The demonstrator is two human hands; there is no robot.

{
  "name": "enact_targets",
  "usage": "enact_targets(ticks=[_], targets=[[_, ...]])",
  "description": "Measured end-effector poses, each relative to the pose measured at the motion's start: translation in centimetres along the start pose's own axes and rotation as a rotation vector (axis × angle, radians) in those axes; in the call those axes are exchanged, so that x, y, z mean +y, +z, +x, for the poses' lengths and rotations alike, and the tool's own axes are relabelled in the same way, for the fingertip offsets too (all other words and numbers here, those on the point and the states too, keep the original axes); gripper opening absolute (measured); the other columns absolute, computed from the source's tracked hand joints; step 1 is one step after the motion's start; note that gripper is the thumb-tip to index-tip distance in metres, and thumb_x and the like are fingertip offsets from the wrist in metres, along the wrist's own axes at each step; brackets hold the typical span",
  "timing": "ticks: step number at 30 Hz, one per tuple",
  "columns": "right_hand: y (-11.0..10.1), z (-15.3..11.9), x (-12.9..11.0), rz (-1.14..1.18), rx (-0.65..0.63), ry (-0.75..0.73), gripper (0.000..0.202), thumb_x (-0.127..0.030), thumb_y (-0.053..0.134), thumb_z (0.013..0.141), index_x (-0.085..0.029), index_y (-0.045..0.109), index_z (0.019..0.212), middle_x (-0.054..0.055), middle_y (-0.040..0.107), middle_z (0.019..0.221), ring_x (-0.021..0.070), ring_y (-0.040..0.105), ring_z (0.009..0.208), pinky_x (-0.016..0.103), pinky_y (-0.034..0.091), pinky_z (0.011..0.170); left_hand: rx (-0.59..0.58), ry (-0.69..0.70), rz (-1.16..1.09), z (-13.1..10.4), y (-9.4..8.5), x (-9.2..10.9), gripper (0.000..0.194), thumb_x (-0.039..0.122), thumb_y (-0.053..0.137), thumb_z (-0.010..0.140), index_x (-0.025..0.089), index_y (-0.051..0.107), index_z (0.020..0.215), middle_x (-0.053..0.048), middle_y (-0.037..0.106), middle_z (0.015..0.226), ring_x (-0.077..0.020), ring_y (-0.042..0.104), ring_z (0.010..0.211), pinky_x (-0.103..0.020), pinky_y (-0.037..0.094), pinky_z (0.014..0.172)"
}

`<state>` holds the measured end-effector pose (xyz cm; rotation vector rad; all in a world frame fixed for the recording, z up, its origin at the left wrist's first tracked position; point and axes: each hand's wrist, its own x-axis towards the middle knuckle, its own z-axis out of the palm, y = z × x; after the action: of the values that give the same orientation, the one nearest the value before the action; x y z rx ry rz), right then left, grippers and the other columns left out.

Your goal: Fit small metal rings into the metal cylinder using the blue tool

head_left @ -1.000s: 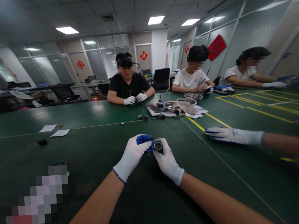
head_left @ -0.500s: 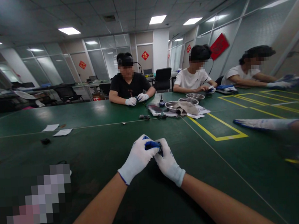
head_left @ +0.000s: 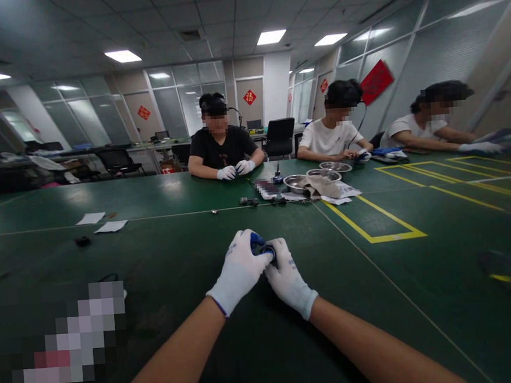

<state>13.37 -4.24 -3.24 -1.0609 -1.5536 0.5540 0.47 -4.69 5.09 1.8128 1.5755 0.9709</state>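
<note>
On my screen, two hands in white gloves with blue palms meet above a green worktop; my left hand bends its fingers and thumb against a small dark round part; my right hand is curled around the part's other side, so both are closed on it; the part sits between them, mostly hidden by the fingers.

Farther out, near the middle, lie a dark cylinder and a small metal piece; right of them, a beige cloth lies against metal bowls; to my left, a black piece lies near two paper slips; three gloved people sit beyond.
</note>
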Motion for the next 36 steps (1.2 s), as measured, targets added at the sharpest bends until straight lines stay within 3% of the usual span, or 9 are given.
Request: enact_targets(ticks=[4,7,12,18,26,32,36], targets=[[0.0,0.3,0.6,-0.010,0.111,0.084,0.012,-0.022,0.055,0.082,-0.024,0.059,0.093,0.006,0.058,0.096,0.0238,0.058,0.087,0.040,0.052,0.080,-0.035,-0.045,-0.227,1.4,0.2,-1.9,0.016,0.015,0.072,0.083,0.018,0.070,0.098,-0.008,0.074,0.102,-0.0238,0.069,0.099,-0.040,0.055,0.097],[0.0,0.6,1.2,-0.005,0.204,0.176,0.013,-0.027,0.057,0.082,-0.024,0.059,0.094,0.005,0.061,0.094,0.0249,0.061,0.089,0.040,0.052,0.082,-0.045,0.048,-0.064,1.8,0.1,-3.9,0.027,0.005,0.060,0.086,0.019,0.075,0.104,-0.009,0.074,0.112,-0.0244,0.068,0.109,-0.042,0.050,0.108],[0.1,0.8,1.9,0.025,0.227,0.213,0.014,-0.028,0.059,0.080,-0.025,0.060,0.094,0.005,0.067,0.091,0.0255,0.063,0.088,0.041,0.055,0.082,-0.253,0.229,0.232,1.6,-0.4,-5.7,0.035,0.014,0.054,0.095,0.023,0.076,0.120,-0.010,0.070,0.120,-0.0246,0.066,0.113,-0.039,0.048,0.109],[0.4,0.7,2.0,0.019,0.213,0.229,0.013,-0.028,0.060,0.080,-0.025,0.061,0.093,0.007,0.068,0.093,0.0268,0.065,0.089,0.044,0.056,0.085,-0.343,0.288,0.351,2.0,-0.8,-5.9,0.031,0.024,0.054,0.098,0.024,0.076,0.120,-0.010,0.066,0.116,-0.0240,0.065,0.104,-0.036,0.053,0.097],[-0.3,0.7,1.2,0.053,0.087,0.200,0.014,-0.026,0.059,0.079,-0.024,0.063,0.093,0.005,0.070,0.091,0.0250,0.067,0.089,0.042,0.055,0.085,-0.317,0.228,0.353,1.9,-0.8,-5.6,0.020,0.026,0.060,0.094,0.020,0.075,0.106,-0.010,0.066,0.114,-0.0260,0.064,0.106,-0.040,0.051,0.101],[-0.8,0.7,0.9,0.109,0.060,0.207,0.015,-0.029,0.060,0.078,-0.023,0.063,0.092,0.005,0.070,0.089,0.0249,0.067,0.087,0.041,0.056,0.083,-0.327,0.300,0.347,1.7,-0.8,-5.5,0.029,0.022,0.056,0.095,0.024,0.073,0.119,-0.009,0.066,0.118,-0.0253,0.063,0.111,-0.040,0.050,0.104],[-0.8,0.7,0.8,0.124,0.055,0.200,0.014,-0.027,0.060,0.075,-0.023,0.063,0.089,0.003,0.070,0.085,0.0241,0.067,0.083,0.039,0.056,0.078,-0.327,0.276,0.365,1.7,-0.9,-5.5,0.021,0.025,0.058,0.094,0.022,0.077,0.104,-0.009,0.067,0.114,-0.0265,0.063,0.109,-0.041,0.051,0.101]])
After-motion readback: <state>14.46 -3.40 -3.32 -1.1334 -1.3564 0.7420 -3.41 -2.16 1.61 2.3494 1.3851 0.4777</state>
